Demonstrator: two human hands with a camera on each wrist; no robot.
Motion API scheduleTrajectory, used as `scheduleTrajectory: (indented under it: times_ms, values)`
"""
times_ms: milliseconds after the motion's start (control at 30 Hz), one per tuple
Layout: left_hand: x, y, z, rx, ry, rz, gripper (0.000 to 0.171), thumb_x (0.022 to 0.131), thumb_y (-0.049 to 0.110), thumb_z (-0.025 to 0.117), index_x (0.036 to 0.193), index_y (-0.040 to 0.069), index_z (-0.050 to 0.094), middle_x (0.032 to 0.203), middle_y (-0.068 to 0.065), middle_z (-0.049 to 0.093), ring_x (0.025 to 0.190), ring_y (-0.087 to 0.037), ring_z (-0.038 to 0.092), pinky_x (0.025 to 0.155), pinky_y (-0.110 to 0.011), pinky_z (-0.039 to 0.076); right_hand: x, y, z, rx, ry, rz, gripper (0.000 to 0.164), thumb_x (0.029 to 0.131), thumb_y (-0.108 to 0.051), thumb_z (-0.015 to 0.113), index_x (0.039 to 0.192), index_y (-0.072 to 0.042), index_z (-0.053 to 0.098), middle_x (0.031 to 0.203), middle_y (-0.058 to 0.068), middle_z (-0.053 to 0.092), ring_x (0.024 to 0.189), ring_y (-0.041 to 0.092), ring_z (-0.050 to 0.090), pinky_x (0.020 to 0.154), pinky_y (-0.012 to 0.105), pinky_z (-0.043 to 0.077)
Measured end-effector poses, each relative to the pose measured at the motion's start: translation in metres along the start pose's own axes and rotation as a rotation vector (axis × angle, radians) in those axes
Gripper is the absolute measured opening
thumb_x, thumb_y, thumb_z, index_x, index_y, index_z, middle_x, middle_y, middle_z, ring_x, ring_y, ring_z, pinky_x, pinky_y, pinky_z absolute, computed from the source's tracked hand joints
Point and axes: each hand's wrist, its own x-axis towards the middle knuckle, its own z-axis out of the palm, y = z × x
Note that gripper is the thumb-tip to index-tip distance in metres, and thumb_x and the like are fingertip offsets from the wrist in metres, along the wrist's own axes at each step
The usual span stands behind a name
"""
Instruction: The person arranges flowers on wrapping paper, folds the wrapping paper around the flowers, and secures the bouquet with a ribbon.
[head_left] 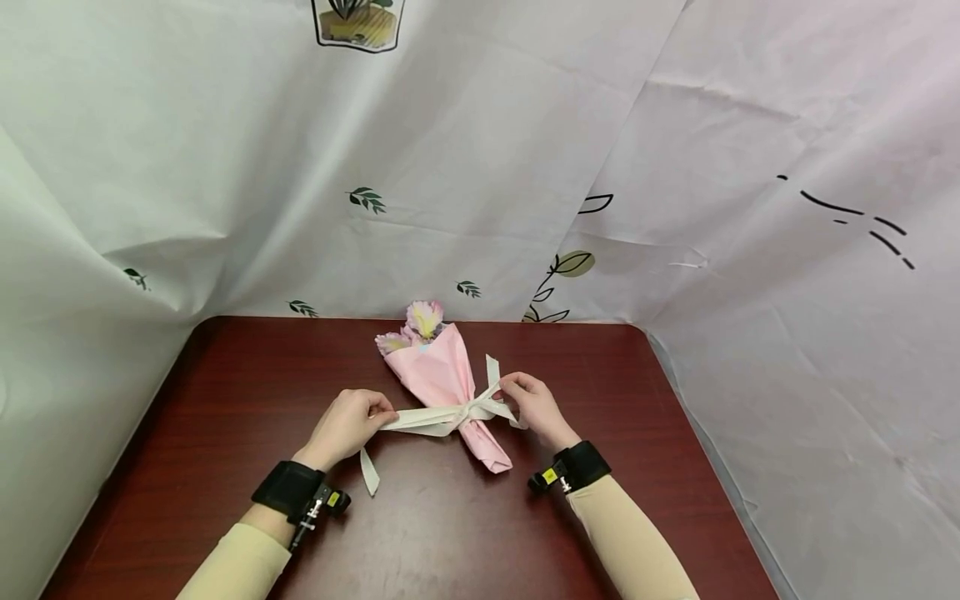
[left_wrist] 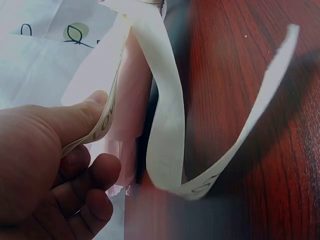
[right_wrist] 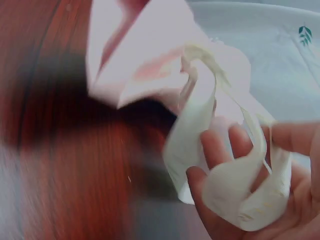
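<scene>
A flower bouquet in pink wrapping paper (head_left: pixel 438 371) lies slanted on the table, with pink and yellow flowers (head_left: pixel 424 318) at its far end. Around its narrow waist runs a cream ribbon (head_left: pixel 427 421), knotted with loops. My left hand (head_left: pixel 347 425) pinches a stretch of this ribbon, drawn out to the left of the knot; a loose tail (left_wrist: pixel 265 95) hangs below, and lettering shows on the ribbon. On the knot's other side, my right hand (head_left: pixel 536 408) holds a ribbon loop (right_wrist: pixel 235 190) between thumb and fingers. Another ribbon end (head_left: pixel 492 369) sticks up beside the right fingertips.
The dark red-brown table (head_left: pixel 247 375) has rounded far corners. A white patterned cloth (head_left: pixel 480 167) hangs behind it and along the sides. Black bands with small cameras (head_left: pixel 300 492) sit on both wrists, below cream sleeves (head_left: pixel 630 533).
</scene>
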Motion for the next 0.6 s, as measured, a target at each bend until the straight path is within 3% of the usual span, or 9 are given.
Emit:
scheduleTrajectory:
  times_ms: [100,200,300,433,600]
  values:
    - [-0.0004,-0.0006,-0.0006,0.004,-0.005,-0.004,0.01,0.097,0.019,0.088,0.088,0.018,0.083,0.07,0.014,0.061,0.065,-0.005,0.053,0.062,-0.028,0.045,0.0004,0.0037,0.0033,0.093,0.072,0.037,0.022,0.115,-0.02,0.059,0.119,-0.001,0.068,0.106,0.02,0.075,0.065,0.011,0.057,0.049,0.023,0.036]
    - [0.0,-0.0007,0.0,0.004,-0.006,-0.005,0.01,0.097,0.019,0.088,0.088,0.018,0.083,0.07,0.014,0.061,0.065,-0.006,0.053,0.062,-0.028,0.045,0.0013,0.0063,0.0044,0.171,0.124,0.049,0.025,0.117,-0.02,0.057,0.122,0.003,0.065,0.089,0.014,0.069,0.062,0.01,0.059,0.053,0.024,0.051]
    - [-0.0006,-0.002,0.0013,0.004,-0.007,-0.012,0.011,0.097,0.019,0.088,0.088,0.018,0.083,0.071,0.014,0.062,0.065,-0.006,0.053,0.062,-0.028,0.045,0.0018,0.0077,0.004,0.184,0.162,0.061,0.028,0.117,-0.023,0.058,0.125,0.003,0.064,0.071,0.001,0.054,0.052,0.008,0.053,0.054,0.026,0.058]
    - [-0.0027,-0.0043,0.0026,-0.002,-0.012,-0.019,0.01,0.098,0.018,0.088,0.088,0.017,0.083,0.072,0.014,0.064,0.065,-0.006,0.054,0.062,-0.028,0.046,0.0007,0.0076,0.0002,0.137,0.207,0.076,0.027,0.115,-0.025,0.06,0.122,0.0,0.066,0.063,-0.005,0.039,0.046,0.006,0.042,0.05,0.024,0.055]
    - [-0.0055,-0.0076,0.0032,0.001,-0.016,-0.029,0.011,0.098,0.017,0.087,0.088,0.017,0.083,0.071,0.013,0.062,0.065,-0.007,0.052,0.062,-0.028,0.045,-0.0026,0.0073,-0.005,0.087,0.243,0.077,0.023,0.113,-0.018,0.054,0.113,0.001,0.067,0.074,0.0,0.051,0.057,0.009,0.05,0.054,0.023,0.047]
